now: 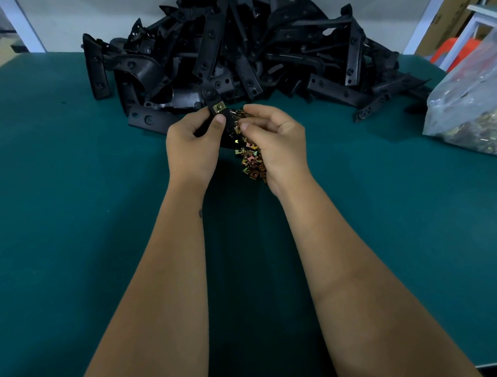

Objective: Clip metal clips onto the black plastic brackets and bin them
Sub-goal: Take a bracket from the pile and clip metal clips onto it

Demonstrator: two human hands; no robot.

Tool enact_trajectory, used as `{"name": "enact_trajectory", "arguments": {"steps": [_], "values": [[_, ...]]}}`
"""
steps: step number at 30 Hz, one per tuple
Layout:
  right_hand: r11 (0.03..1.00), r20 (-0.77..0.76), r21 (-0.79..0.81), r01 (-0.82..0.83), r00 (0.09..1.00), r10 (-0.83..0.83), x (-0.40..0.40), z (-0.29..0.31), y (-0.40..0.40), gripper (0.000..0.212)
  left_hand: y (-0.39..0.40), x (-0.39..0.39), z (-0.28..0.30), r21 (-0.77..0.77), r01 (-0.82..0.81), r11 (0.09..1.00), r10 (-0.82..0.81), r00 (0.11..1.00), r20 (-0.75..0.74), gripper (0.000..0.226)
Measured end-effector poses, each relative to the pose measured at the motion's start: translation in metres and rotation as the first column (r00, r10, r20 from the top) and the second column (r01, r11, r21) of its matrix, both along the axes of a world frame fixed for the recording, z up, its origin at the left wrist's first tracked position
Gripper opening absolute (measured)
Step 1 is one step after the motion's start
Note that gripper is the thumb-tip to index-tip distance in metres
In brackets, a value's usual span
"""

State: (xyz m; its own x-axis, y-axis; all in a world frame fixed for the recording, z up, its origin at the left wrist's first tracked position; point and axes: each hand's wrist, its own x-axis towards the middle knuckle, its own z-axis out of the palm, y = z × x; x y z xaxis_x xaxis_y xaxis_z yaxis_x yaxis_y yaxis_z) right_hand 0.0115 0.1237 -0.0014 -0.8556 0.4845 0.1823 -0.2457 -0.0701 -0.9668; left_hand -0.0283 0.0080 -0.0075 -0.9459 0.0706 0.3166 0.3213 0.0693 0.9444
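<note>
My left hand (192,146) grips a black plastic bracket (229,126) over the middle of the green table. A brass-coloured metal clip (217,107) sits on the bracket's upper end, just above my left thumb. My right hand (273,141) pinches a second metal clip (238,129) against the bracket's right side. Under my right hand lies a heap of loose metal clips (251,162). A big pile of black brackets (235,52) fills the back of the table.
A clear plastic bag of metal clips (471,107) lies at the right edge of the green table (71,196). White shelf posts, an orange object and cardboard boxes stand beyond the table at the upper right. No bin is in view.
</note>
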Motion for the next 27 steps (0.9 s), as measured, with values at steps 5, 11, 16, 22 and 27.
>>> {"name": "enact_trajectory", "arguments": {"steps": [5, 11, 16, 22, 27], "values": [[0.999, -0.003, 0.034, -0.001, 1.0, 0.001, 0.0, -0.002, -0.005, 0.027, 0.0, -0.002, -0.001, -0.048, -0.053, 0.997, 0.052, 0.999, -0.01, 0.02], [1.0, 0.026, -0.007, 0.007, 1.0, -0.007, 0.001, -0.003, -0.005, 0.025, 0.002, 0.001, 0.002, -0.01, -0.045, 0.999, 0.045, 0.999, 0.016, 0.023], [1.0, 0.044, -0.012, 0.011, 0.999, -0.01, 0.0, -0.005, -0.007, 0.024, 0.005, 0.002, 0.002, 0.042, -0.02, 0.999, 0.018, 0.998, 0.052, 0.024], [0.999, 0.041, -0.001, 0.054, 0.998, -0.054, -0.001, -0.004, -0.013, 0.022, 0.007, 0.004, 0.003, 0.1, -0.024, 0.995, 0.016, 0.996, 0.083, 0.022], [0.942, 0.015, 0.309, 0.129, 0.99, -0.141, 0.0, -0.002, -0.02, 0.033, 0.007, 0.005, 0.004, 0.235, -0.043, 0.971, 0.006, 0.988, 0.156, 0.013]]}}
